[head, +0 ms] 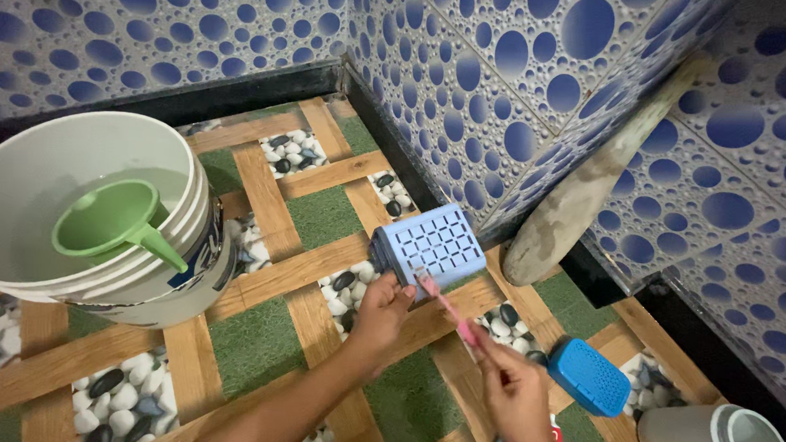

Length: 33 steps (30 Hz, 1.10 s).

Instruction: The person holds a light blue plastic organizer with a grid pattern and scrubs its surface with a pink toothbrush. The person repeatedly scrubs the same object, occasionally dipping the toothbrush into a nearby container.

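the blue perforated basket [429,246] sits tilted just above the patterned floor [322,216] near the tiled wall [469,101] — the left hand [380,311] grips its lower edge, fingers clenched on it. the right hand [514,390] pinches a pink toothbrush [447,307] (its head touching the basket's face). a white bucket [24,174] holding a green mug [115,222] stands well apart, at the left.

Beside the bucket [101,235]: 1 green mug [115,222] inside it, 1 perforated blue box [432,245] to its right, 1 pink toothbrush [447,307], 1 blue brush [589,375], 1 wooden board [589,181], 1 grey jar [710,438], 2 hands [380,313] [518,394].
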Available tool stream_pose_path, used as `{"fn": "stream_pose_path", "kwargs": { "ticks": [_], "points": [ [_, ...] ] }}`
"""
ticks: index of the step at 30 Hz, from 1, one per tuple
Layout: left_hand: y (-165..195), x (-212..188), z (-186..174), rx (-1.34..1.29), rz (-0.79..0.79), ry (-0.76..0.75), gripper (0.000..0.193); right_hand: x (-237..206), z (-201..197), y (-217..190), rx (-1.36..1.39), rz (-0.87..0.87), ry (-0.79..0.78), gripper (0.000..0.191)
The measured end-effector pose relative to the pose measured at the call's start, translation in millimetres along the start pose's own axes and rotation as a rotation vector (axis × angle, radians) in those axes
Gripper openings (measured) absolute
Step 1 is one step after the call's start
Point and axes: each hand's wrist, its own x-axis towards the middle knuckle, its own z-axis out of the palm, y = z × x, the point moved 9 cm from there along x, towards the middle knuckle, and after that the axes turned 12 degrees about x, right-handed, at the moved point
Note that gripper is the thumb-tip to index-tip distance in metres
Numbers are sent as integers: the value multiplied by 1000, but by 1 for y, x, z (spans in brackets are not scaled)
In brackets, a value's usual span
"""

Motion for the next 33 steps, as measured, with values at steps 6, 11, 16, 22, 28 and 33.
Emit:
{"fn": "stream_pose_path", "kwargs": {
  "ticks": [6, 11, 16, 22, 28, 33],
  "points": [
    [-5, 7, 0, 34, 44, -44, 26, -1, -29, 50, -375, 531, 134, 34],
    [-1, 5, 0, 57, -1, -15, 25, -3, 6, -2, -3, -10, -19, 37],
    [0, -4, -2, 128, -134, -8, 25, -13, -26, 58, -91, 688, 167, 33],
    [8, -4, 11, 47, -27, -43, 25, -8, 5, 24, -98, 168, 17, 30],
    [-1, -7, 12, 107, -58, -56, 28, -11, -23, 54, -142, 495, 131, 32],
    [-5, -2, 14, 125, -55, -36, 23, -6, -5, -7, 40, -183, 55, 27]
  ]
}}
